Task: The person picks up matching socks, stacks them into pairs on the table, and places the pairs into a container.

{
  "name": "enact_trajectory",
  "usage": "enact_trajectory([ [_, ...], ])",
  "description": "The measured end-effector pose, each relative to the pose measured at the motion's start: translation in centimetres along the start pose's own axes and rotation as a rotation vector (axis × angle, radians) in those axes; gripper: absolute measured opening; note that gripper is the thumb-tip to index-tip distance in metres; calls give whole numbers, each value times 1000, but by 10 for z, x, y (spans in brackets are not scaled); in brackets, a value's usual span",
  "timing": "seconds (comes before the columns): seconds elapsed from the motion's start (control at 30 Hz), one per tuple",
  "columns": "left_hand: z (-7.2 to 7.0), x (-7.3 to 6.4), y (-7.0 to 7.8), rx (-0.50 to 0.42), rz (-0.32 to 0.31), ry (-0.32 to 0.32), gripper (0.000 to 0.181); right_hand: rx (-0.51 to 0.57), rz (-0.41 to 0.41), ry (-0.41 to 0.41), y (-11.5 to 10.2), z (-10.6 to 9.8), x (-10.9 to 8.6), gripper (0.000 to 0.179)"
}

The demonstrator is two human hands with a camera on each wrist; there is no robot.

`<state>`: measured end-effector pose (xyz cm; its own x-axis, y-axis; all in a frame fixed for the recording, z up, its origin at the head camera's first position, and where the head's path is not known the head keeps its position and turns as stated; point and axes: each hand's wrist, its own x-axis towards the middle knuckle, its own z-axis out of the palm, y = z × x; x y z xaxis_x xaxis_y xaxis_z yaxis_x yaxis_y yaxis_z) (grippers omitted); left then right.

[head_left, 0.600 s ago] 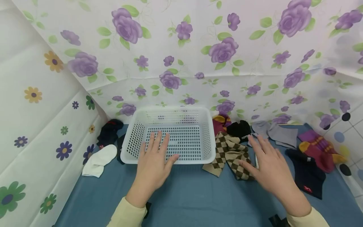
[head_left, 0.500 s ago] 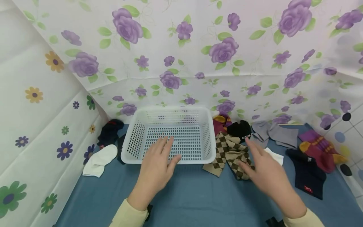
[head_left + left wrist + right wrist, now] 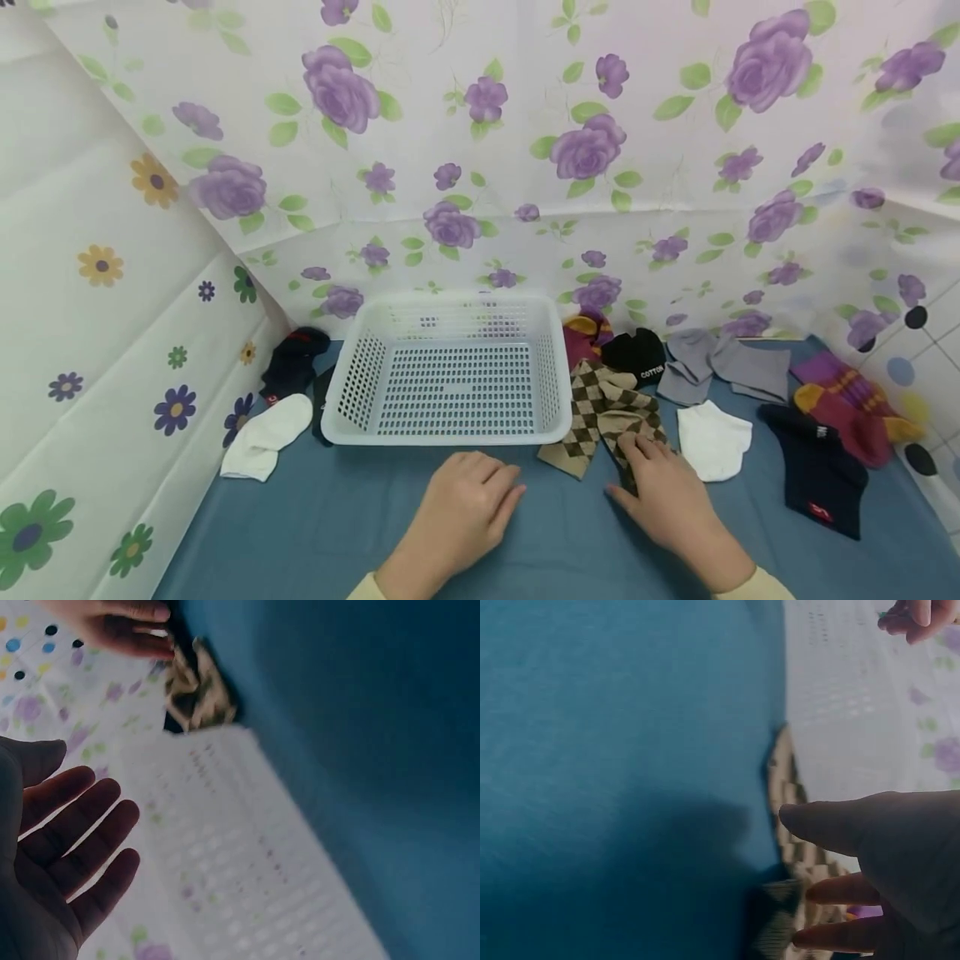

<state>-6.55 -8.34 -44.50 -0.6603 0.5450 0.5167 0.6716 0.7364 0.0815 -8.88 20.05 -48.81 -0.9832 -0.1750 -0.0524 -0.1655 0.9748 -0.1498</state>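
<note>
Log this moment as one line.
left hand: holding nothing, near white basket | right hand: at checkered socks, grip not closed | checkered socks: on blue surface, right of white basket

The basket [image 3: 446,438] by the surface's far edge looks like smooth, lightly glossy plastic, while the surface [image 3: 300,533] itself wears matt, mostly smooth cloth. Soft, matt knit shows in the checked socks [image 3: 581,429], the white sock [image 3: 266,437] near the left edge and the rumpled grey socks [image 3: 753,367] toward the far right corner. Behind the far edge, the floral sheet [image 3: 517,187] appears thin, smooth and faintly creased.
</note>
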Motion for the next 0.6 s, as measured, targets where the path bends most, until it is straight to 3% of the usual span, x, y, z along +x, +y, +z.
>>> enact_trajectory([
  [0.23, 18, -12, 1, 28, 6, -149, 19, 10, 27, 14, 2, 7, 5, 72],
  [0.37, 20, -13, 0, 58, -12, -226, 14, 15, 27, 16, 2, 2, 6, 46],
  [0.5, 20, -11, -1, 63, -26, -244, 12, 44, 34, 47, 3, -8, 4, 23],
  [0.6, 19, -11, -3, 52, -37, -240, 13, 105, 58, 106, 3, -22, 3, 17],
])
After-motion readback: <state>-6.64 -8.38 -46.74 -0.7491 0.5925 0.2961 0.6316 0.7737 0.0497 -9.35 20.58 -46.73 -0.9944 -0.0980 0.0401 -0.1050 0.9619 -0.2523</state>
